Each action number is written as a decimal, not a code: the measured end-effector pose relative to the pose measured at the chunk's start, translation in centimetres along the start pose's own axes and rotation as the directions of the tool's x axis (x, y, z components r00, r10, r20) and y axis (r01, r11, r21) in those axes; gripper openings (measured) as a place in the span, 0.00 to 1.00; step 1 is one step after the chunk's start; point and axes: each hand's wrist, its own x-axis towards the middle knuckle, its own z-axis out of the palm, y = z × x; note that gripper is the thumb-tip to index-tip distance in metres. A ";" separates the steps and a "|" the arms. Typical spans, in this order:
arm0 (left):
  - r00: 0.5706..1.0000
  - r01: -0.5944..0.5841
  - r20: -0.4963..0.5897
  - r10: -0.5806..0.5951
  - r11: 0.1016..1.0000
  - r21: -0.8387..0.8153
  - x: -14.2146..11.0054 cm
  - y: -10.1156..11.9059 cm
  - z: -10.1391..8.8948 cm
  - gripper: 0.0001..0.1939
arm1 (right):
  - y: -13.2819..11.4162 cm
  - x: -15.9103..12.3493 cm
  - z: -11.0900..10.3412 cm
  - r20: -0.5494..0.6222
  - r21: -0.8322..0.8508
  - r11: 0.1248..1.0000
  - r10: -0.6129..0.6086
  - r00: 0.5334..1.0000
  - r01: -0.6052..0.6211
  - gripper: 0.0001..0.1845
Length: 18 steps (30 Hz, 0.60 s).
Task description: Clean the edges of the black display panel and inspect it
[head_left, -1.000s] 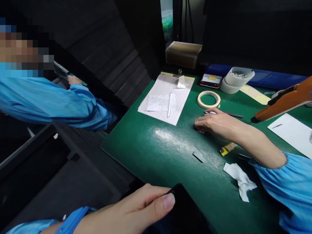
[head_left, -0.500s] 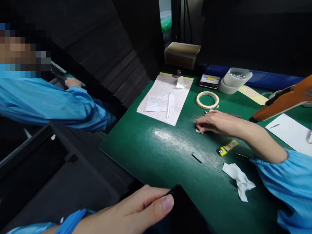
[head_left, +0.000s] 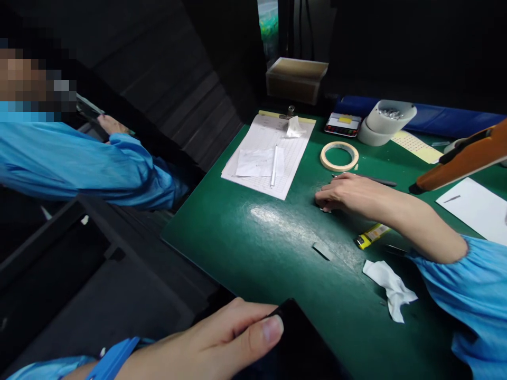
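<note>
My left hand [head_left: 222, 343] is at the bottom edge, thumb and fingers closed on the corner of a flat black panel [head_left: 301, 343] that overhangs the near edge of the green mat [head_left: 253, 248]. My right hand [head_left: 344, 194] rests on the mat farther out, fingers curled down and pinched over a small white piece [head_left: 325, 210] that barely shows under the fingertips. A tape ring [head_left: 339, 156] lies just beyond that hand. A yellow lighter [head_left: 370, 235] lies beside my right forearm.
A clipboard with papers and a pen [head_left: 273, 166] lies at the back left of the mat. A white cup of metal parts [head_left: 390, 117], an orange tool [head_left: 459, 163], white sheet [head_left: 475, 208], crumpled wipe [head_left: 390, 287] and small dark strip [head_left: 322, 251] are around. A co-worker's blue sleeve [head_left: 91, 163] is at left.
My right hand's fingers have closed further over the small white piece. My left hand keeps its hold on the black panel. The view has shifted slightly.
</note>
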 end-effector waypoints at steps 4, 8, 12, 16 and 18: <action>1.000 -0.013 -0.017 0.013 1.000 0.025 0.0 0.4 0.0 0.39 | 0.8 0.4 0.3 0.022 0.016 1.000 -0.016 1.000 0.015 0.19; 0.998 -0.058 -0.027 0.059 0.997 0.044 0.3 0.4 0.2 0.39 | 1.1 0.7 0.3 0.048 0.028 0.999 -0.046 0.998 0.045 0.17; 0.992 -0.119 -0.031 0.120 0.992 0.042 0.7 0.2 0.4 0.38 | 0.8 0.8 0.0 0.053 0.011 0.998 -0.061 0.997 0.061 0.15; 0.990 -0.140 -0.007 0.141 0.989 0.053 0.7 0.1 0.3 0.36 | 0.1 0.7 -0.4 0.053 -0.008 1.000 -0.029 0.998 0.030 0.15; 0.991 -0.130 -0.016 0.132 0.989 0.068 0.6 0.1 0.1 0.36 | -0.3 0.6 -0.4 0.039 -0.022 1.000 0.002 0.999 -0.001 0.15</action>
